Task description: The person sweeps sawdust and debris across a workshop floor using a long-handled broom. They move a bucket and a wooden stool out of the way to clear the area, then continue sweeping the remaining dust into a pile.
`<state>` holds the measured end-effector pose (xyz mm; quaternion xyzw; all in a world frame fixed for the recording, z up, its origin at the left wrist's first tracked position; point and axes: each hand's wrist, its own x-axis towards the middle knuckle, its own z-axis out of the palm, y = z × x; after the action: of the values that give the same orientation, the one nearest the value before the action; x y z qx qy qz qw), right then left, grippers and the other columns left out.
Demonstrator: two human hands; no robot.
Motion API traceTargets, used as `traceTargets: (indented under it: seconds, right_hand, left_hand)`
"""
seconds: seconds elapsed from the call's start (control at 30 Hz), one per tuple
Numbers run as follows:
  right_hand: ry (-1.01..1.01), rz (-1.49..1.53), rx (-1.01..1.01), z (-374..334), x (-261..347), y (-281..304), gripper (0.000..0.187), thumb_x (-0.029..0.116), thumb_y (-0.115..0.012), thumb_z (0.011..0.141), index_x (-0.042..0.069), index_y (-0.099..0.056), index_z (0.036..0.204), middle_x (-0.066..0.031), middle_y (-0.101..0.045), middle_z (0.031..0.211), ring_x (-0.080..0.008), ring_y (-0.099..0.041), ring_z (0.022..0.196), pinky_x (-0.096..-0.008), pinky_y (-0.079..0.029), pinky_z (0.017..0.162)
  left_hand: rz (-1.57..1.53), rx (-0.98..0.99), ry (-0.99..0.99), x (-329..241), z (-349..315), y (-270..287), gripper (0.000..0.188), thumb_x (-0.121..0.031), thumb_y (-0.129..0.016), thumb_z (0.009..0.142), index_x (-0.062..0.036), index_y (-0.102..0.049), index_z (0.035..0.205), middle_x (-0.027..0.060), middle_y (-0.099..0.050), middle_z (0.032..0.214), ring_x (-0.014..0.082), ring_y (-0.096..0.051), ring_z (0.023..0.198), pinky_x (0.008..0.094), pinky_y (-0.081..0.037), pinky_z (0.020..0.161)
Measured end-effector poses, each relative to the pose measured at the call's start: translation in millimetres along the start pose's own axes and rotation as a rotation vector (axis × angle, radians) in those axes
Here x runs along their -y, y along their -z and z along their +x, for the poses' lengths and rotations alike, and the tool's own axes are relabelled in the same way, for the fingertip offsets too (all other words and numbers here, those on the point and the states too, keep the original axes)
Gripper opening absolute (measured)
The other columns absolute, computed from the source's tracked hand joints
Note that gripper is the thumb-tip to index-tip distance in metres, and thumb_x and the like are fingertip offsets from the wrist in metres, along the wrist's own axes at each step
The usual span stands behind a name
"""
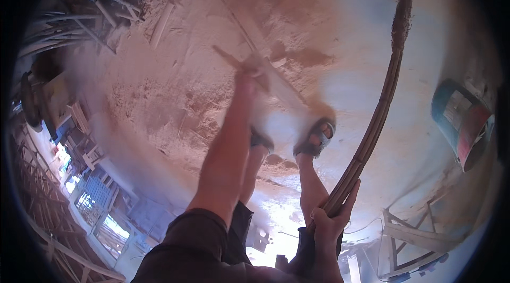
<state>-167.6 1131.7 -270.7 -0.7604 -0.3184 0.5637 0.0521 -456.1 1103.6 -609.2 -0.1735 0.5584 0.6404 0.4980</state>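
Note:
My right hand (330,218) is closed round the lower end of a long stick broom (378,115), a bundle of thin brown stems. The broom curves up to the far right and ends in a dark, bushy tip. My left arm reaches forward over the dusty ground, and my left hand (251,70) is smeared by motion. It appears closed on a short piece of wood (227,57), which sticks out to its left. Close by that hand, a long pale strip of wood (284,86) runs slantwise, also blurred.
Sawdust-like dirt (159,97) covers the ground around my sandalled feet (319,138). A pile of poles (95,4) lies at the far left. On the right a coloured bucket (461,121) lies tilted. A wooden frame (419,238) stands at the near right.

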Motion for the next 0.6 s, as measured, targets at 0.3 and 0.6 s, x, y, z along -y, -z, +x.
traceTargets:
  seconds: [0.3, 0.6]
  right_hand:
    - [-0.050, 0.009, -0.146, 16, 6, 28, 0.110, -0.001, -0.057, 0.060, 0.007, -0.014, 0.161, -0.0111, -0.057, 0.103, -0.0177, -0.057, 0.079, -0.0266, -0.048, 0.071]
    - [-0.040, -0.112, -0.107, 36, 32, 38, 0.107, -0.003, -0.057, 0.060, 0.010, -0.021, 0.160, -0.0078, -0.060, 0.091, -0.0164, -0.060, 0.075, -0.0250, -0.049, 0.069]
  left_hand:
    - [0.967, -0.207, -0.202, 80, 61, -158, 0.035, -0.026, -0.058, 0.097, 0.0026, -0.058, 0.117, 0.0193, -0.067, 0.098, 0.0279, -0.069, 0.088, 0.0464, -0.053, 0.071]
    - [1.513, -0.583, -0.329, 22, 124, -70, 0.063, -0.035, -0.069, 0.086, 0.0043, -0.049, 0.132, 0.0249, -0.064, 0.118, 0.0428, -0.061, 0.113, 0.0518, -0.044, 0.104]
